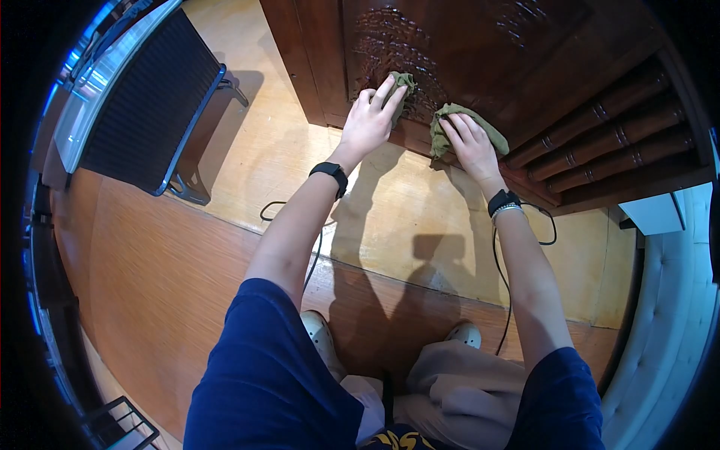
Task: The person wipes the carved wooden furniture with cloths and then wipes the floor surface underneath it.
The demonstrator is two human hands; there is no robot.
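Note:
My left hand (367, 121) has its fingers closed on an olive-green cloth (405, 79), which lies against the carved relief of a dark, glossy wooden panel (450, 45). Lower on the same wood and to the right, my right hand (475, 148) presses a larger bunched green cloth (491, 136) near the panel's bottom edge. Its fingertips rest on top of the fabric. Both wrists carry black bands, with a beaded bracelet on the right one.
Turned wooden spindles (600, 154) run along the furniture's right side. A dark ribbed unit on metal feet (150, 105) stands at the left. Black cables (504, 277) hang by both arms above the wooden floor (172, 255). A tufted pale seat (664, 322) borders the right.

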